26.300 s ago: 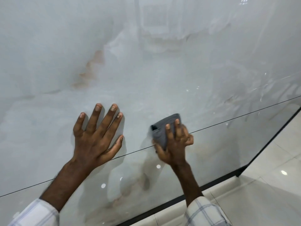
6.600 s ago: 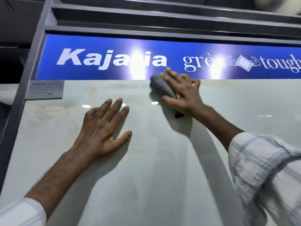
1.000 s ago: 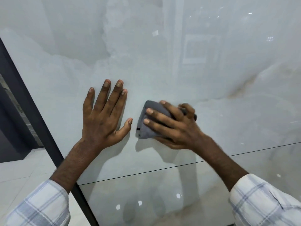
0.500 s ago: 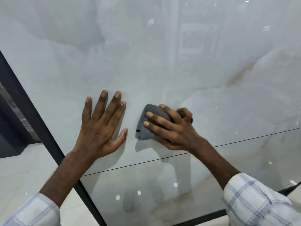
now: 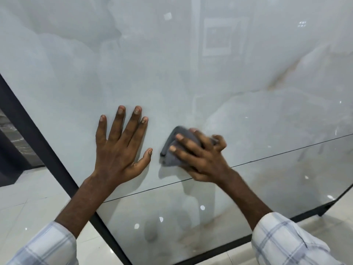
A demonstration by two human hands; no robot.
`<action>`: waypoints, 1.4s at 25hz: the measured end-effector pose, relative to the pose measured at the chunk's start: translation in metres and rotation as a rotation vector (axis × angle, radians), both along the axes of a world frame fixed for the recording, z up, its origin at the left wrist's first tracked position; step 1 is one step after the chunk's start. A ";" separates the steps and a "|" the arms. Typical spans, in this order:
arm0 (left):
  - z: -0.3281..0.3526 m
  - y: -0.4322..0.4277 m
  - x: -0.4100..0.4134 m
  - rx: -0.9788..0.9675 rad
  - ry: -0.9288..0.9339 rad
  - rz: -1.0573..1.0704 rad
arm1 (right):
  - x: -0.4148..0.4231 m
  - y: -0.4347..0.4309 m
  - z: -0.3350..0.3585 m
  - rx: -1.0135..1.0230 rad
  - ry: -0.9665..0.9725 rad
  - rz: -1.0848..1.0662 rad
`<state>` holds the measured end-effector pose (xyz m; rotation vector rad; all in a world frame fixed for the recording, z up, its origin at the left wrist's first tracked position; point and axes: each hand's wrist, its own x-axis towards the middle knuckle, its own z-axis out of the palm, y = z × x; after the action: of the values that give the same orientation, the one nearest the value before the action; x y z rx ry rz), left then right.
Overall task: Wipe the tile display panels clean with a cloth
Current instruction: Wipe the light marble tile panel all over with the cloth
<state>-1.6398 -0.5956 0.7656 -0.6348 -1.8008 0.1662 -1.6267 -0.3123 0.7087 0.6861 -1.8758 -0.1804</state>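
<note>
A glossy pale marble-look tile panel (image 5: 191, 73) fills the view, with a thin joint line (image 5: 267, 156) above a lower tile (image 5: 238, 207). My left hand (image 5: 120, 148) lies flat on the panel with its fingers spread. Just to its right, my right hand (image 5: 198, 155) grips a folded grey cloth (image 5: 172, 148) and presses it against the panel, right above the joint. Most of the cloth is hidden under my fingers, and the hand is slightly blurred.
A black frame (image 5: 47, 153) edges the panel on the left and along the bottom (image 5: 229, 249). Shiny white floor tiles (image 5: 24, 207) lie beside and below it. A dark opening (image 5: 11, 150) shows at far left.
Both hands have shifted slightly lower on the panel, and the cloth now sits just above the joint line. My left hand stays flat and my right keeps its hold on the cloth.
</note>
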 end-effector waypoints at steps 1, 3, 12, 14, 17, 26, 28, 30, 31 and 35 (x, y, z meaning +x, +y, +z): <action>-0.001 0.001 -0.002 0.010 0.013 -0.005 | -0.001 0.013 0.005 -0.115 -0.014 -0.063; -0.002 0.002 -0.004 0.029 0.053 0.002 | -0.003 0.033 0.010 -0.575 -0.064 -0.151; -0.004 0.000 -0.002 0.017 0.056 -0.040 | 0.015 -0.092 -0.071 -0.184 -0.153 -0.050; -0.005 -0.002 -0.002 0.000 0.059 -0.073 | 0.008 -0.060 -0.064 -0.124 -0.086 -0.062; -0.004 -0.003 -0.003 -0.003 0.063 -0.089 | 0.003 0.000 -0.064 -0.507 -0.111 -0.209; -0.006 -0.002 -0.001 0.002 0.071 -0.067 | 0.011 -0.091 -0.107 -0.521 -0.242 -0.053; -0.003 -0.006 -0.002 -0.018 0.080 -0.054 | 0.006 -0.067 -0.109 -0.299 -0.190 0.033; -0.004 -0.006 -0.002 -0.015 0.075 -0.039 | 0.001 -0.024 -0.118 -0.268 -0.168 0.059; -0.006 -0.003 -0.002 0.002 0.072 -0.030 | -0.003 0.003 -0.125 -0.332 -0.161 0.029; -0.017 0.004 -0.001 0.036 0.059 0.041 | -0.011 0.091 -0.122 -0.756 -0.147 -0.182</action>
<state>-1.6406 -0.5919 0.7482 -0.5621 -1.7572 0.1782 -1.6381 -0.2214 0.5868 0.0083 -1.9490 0.4592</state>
